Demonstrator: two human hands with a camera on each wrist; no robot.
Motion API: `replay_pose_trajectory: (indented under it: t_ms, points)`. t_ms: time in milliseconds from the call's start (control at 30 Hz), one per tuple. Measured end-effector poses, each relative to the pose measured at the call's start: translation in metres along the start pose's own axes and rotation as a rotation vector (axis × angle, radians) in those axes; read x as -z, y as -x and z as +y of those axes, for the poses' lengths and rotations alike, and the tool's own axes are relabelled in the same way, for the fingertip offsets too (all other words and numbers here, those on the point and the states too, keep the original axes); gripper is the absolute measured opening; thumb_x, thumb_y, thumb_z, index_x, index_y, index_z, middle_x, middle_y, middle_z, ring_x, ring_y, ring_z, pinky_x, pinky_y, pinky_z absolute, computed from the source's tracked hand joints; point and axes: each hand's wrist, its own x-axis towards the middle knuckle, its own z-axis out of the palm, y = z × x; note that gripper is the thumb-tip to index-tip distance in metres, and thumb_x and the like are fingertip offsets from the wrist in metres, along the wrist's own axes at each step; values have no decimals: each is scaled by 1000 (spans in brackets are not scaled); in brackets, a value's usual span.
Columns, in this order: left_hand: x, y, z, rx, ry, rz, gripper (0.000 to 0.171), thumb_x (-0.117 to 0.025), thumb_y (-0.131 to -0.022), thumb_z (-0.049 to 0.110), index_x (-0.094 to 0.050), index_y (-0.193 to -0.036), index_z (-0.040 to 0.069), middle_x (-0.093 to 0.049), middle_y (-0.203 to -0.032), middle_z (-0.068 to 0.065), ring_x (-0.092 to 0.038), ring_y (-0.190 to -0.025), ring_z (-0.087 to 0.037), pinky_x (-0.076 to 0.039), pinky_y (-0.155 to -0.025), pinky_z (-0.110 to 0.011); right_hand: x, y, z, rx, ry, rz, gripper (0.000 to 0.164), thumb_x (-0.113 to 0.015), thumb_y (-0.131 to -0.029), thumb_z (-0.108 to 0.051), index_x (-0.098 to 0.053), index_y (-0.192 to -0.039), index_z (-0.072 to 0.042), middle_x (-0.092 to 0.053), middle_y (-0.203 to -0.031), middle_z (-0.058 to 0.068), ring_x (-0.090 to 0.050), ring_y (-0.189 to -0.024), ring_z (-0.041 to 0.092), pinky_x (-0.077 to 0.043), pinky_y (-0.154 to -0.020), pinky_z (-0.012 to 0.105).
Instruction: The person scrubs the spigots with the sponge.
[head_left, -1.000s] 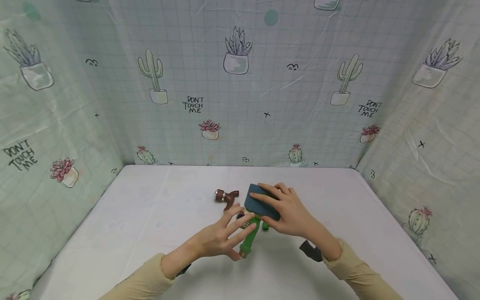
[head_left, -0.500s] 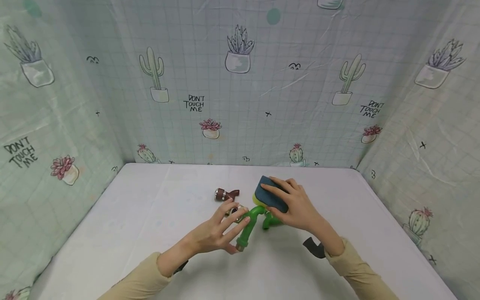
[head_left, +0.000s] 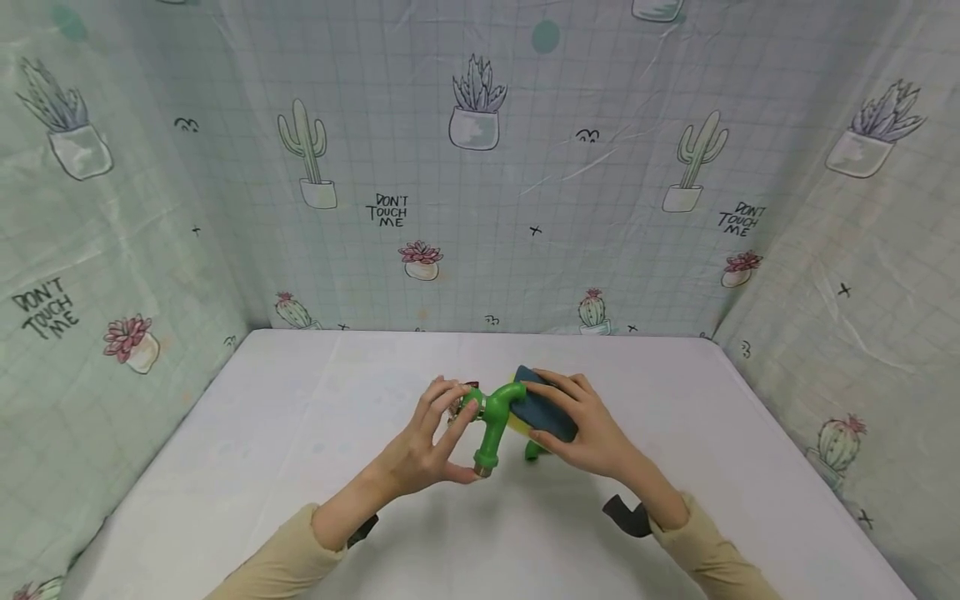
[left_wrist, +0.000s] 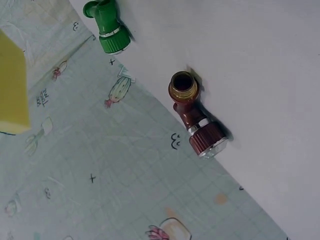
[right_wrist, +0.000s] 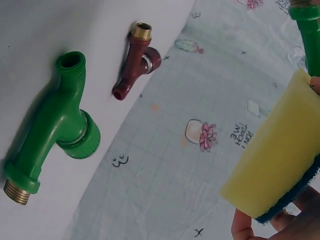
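Observation:
My left hand (head_left: 420, 446) holds a green tap (head_left: 493, 425) above the table, its fingers at the round handle and the thumb by the threaded brass end. My right hand (head_left: 592, 433) grips a sponge (head_left: 546, 410), yellow on one side and dark blue on the scouring side. The sponge is right up against the tap's spout in the head view. Its yellow face (right_wrist: 280, 145) shows in the right wrist view, with part of the held tap at the upper right corner. Neither hand's full grip shows in the wrist views.
A second green tap (right_wrist: 55, 117) lies on the white table (head_left: 315, 433), mostly behind the right hand in the head view. Farther back lies a brown tap (left_wrist: 192, 112) with a brass thread. Printed cloth (head_left: 487, 208) encloses the table's back and sides.
My left hand has raised and turned the green tap, bringing its handle and spout into sight. The sponge moved away to the upper right, then came down beside the spout.

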Motion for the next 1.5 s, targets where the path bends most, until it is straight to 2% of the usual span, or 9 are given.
replay_pose_trajectory:
  t_ms: [100,200,333,500,767,933,1100,1267,1500]
  points:
    - [-2,2,3,89,-12,-64,98,-80,-52,45,-40,-124,-9,-41,-120,-28,-42,-111,-37,-42,-85,-58,-1,1,-1,10,-3,30,57,-70,-75,-28,-48,-127,-25,-42,-136,3,-38,-103,12,-45,-74,34]
    - [-4,4,7,170,-72,-160,98,-79,-54,45,-39,-126,-7,-41,-123,-26,-40,-113,-37,-38,-87,-62,-1,1,-2,29,10,53,57,-70,-74,-27,-49,-127,-25,-43,-135,4,-38,-101,12,-45,-73,34]
    - [-8,3,9,243,-168,-284,100,-76,-53,50,-39,-130,-2,-42,-124,-19,-39,-110,-36,-32,-87,-66,-3,1,-4,61,55,65,58,-70,-73,-29,-48,-127,-26,-43,-135,5,-39,-101,13,-45,-72,34]
    - [-13,4,13,328,-208,-360,102,-74,-49,52,-39,-130,0,-40,-122,-14,-36,-108,-33,-28,-90,-67,-6,2,-6,106,97,74,60,-70,-73,-31,-47,-128,-27,-42,-136,5,-40,-102,14,-45,-73,35]
    - [-15,3,15,469,-150,-358,92,-73,-48,46,-41,-122,2,-40,-120,-13,-37,-111,-29,-24,-94,-67,-10,5,-13,199,58,65,58,-68,-75,-34,-47,-128,-26,-38,-139,3,-38,-106,14,-43,-77,35]
    - [-14,1,16,522,-101,-357,93,-77,-47,49,-41,-120,2,-42,-118,-13,-39,-110,-30,-22,-92,-70,-15,7,-15,296,87,93,53,-63,-79,-40,-49,-127,-25,-39,-138,5,-37,-108,18,-39,-81,40]
    - [-13,0,16,545,-60,-358,101,-80,-42,51,-42,-120,-1,-44,-117,-12,-40,-108,-30,-25,-91,-69,-20,8,-14,363,111,99,53,-63,-79,-40,-49,-127,-24,-38,-139,6,-38,-110,19,-38,-84,41]
    - [-9,-2,13,559,-21,-312,105,-82,-39,50,-44,-120,-4,-47,-116,-15,-44,-104,-29,-28,-92,-66,-20,10,-14,407,103,80,56,-68,-75,-33,-49,-127,-23,-38,-139,8,-38,-111,21,-38,-86,41]
    - [-7,-4,11,554,55,-310,100,-80,-44,47,-43,-122,-3,-47,-117,-13,-45,-104,-27,-29,-93,-64,-17,13,-13,413,116,99,49,-60,-82,-40,-50,-126,-22,-40,-138,8,-39,-111,20,-38,-86,40]
